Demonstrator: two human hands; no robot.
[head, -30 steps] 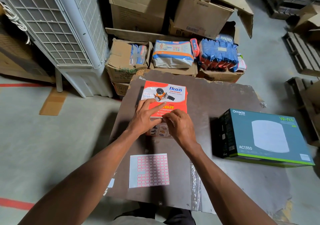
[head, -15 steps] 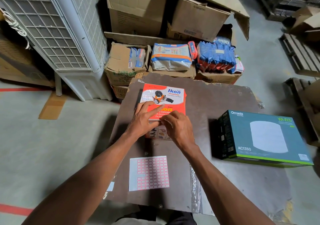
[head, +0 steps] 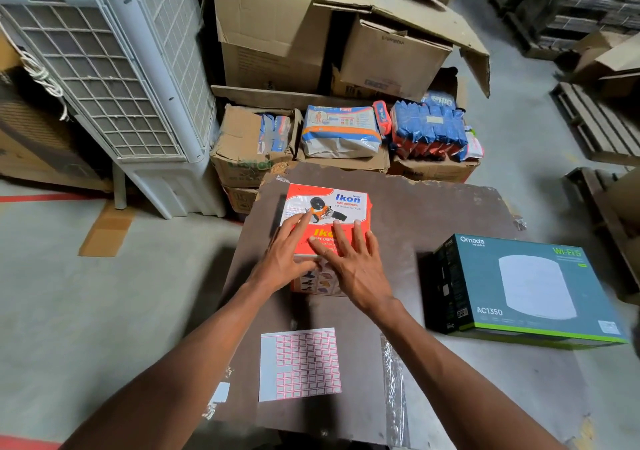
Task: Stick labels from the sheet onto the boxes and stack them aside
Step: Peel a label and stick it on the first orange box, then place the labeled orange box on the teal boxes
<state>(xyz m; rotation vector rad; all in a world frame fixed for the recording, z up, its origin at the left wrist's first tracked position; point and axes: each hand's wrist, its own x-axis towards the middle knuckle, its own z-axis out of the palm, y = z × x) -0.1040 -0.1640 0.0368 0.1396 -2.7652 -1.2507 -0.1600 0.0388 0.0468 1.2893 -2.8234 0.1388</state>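
An orange and white Ikon tape dispenser box (head: 334, 203) lies flat on the brown board (head: 433, 207) in front of me. My left hand (head: 287, 255) rests on its left half with fingers spread. My right hand (head: 349, 262) lies flat over the box's lower right part, fingers apart and pressing down. The label sheet (head: 299, 363), white with rows of pink-framed stickers, lies on the board below my hands, between my forearms. A dark teal Omada Wi-Fi box (head: 526, 290) sits on the board to the right.
An air cooler (head: 114, 78) stands at the back left. Cardboard cartons (head: 270, 30) and packets of goods (head: 341, 130) crowd behind the board. Wooden pallets (head: 595, 120) lie to the right. A strip of clear plastic (head: 393, 373) lies beside the label sheet.
Both hands have gone from pinched fingertips at the box's middle to flat, spread fingers on its top. The right hand slid rightward across the box.
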